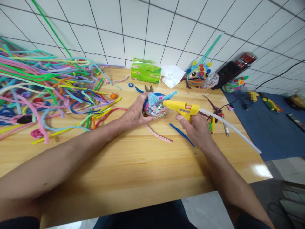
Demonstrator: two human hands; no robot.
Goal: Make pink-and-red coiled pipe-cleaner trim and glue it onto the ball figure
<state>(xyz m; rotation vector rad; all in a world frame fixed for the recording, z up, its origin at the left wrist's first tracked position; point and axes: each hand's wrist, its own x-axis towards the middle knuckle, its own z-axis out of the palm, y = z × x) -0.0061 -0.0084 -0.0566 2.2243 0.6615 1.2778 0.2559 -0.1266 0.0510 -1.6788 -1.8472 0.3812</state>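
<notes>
Near the middle of the wooden table (133, 162), my left hand (137, 112) holds a round craft piece (156, 107) with clear, glittery sides and light blue pipe-cleaner points on top. My right hand (196, 128) grips a yellow glue gun (184, 108) by its handle. The gun's nozzle points left and is close against the piece's right side; whether they touch I cannot tell. A long white glue stick (228, 124) sticks out of its back. A pink braided strip (158, 134) lies below the piece, and a blue pipe cleaner (181, 134) lies beside it.
Many coloured pipe cleaners (57, 86) cover the left side. At the back are a green tissue pack (145, 72), pliers (148, 88), a blue button (131, 85) and a decorated craft face (197, 76). A dark bottle (234, 70) and a blue mat (267, 127) are at right.
</notes>
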